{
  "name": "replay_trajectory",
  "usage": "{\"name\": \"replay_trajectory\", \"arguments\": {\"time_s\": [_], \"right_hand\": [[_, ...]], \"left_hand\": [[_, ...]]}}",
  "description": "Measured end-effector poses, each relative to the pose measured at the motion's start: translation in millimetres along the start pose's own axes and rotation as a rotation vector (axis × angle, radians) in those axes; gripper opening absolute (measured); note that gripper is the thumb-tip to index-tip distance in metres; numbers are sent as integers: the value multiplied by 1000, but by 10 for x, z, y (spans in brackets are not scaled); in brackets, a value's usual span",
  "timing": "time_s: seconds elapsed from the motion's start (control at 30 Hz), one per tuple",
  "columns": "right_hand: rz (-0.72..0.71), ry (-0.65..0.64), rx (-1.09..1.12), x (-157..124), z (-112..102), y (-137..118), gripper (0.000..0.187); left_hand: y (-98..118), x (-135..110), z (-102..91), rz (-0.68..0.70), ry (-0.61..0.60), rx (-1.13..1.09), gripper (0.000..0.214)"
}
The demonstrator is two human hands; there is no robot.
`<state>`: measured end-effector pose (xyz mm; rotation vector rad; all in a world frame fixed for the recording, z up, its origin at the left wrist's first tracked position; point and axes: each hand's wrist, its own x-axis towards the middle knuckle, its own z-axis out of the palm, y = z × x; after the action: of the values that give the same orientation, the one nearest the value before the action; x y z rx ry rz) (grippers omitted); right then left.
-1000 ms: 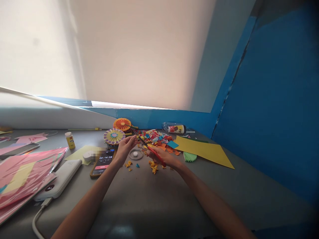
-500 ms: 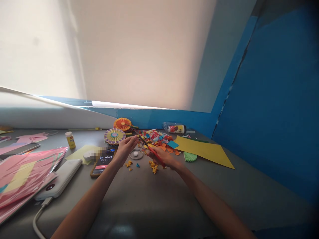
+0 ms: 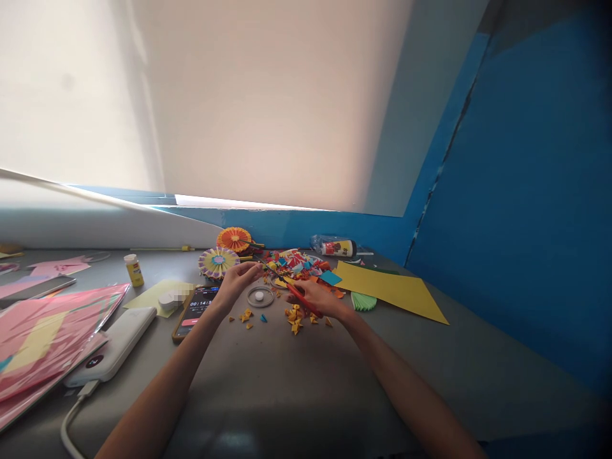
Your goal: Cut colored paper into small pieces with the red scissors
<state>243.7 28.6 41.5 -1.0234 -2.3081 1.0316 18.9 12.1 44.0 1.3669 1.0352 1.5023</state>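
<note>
The hands have drawn slightly apart. The right hand (image 3: pixel 318 296) grips the scissors (image 3: pixel 299 294), blades reaching toward the left hand (image 3: pixel 235 285). Whatever its fingertips (image 3: pixel 258 268) pinch at the blade tips is too small to make out. Paper scraps (image 3: pixel 295 320) lie just below the grip.

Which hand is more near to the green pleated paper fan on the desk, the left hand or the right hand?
The right hand is nearer: it is just to the left of the green pleated paper fan, not touching it. The left hand is farther left, on the other side of the clear round dish.
</note>
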Motion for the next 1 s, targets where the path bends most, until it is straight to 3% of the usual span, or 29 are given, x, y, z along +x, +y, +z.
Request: {"name": "replay_trajectory", "arguments": {"time_s": [0.17, 0.27, 0.4, 0.53, 0.67, 0.83, 0.93, 1.0], "right_hand": [[-19, 0, 25, -11, -14, -3, 48], [-6, 73, 94, 14, -14, 13, 48], [-9, 244, 158, 44, -23, 45, 47], [15, 327, 203, 47, -30, 91, 44], [35, 353, 188, 62, -25, 118, 36], [20, 277, 182, 38, -8, 77, 36], [27, 195, 270, 17, 15, 82, 35], [44, 216, 298, 23, 25, 110, 34]], "left_hand": [[-20, 25, -46, -13, -19, 51, 40], [34, -1, -84, -14, -31, 115, 37], [80, -20, -224, -14, -205, 359, 31], [-53, 13, -442, -231, -418, 705, 28], [-178, 33, -578, -365, -399, 940, 30], [-164, 25, -478, -196, -345, 993, 37], [-224, -9, -219, 3, -443, 892, 32], [-318, -50, 3, 134, -470, 803, 27]]}}
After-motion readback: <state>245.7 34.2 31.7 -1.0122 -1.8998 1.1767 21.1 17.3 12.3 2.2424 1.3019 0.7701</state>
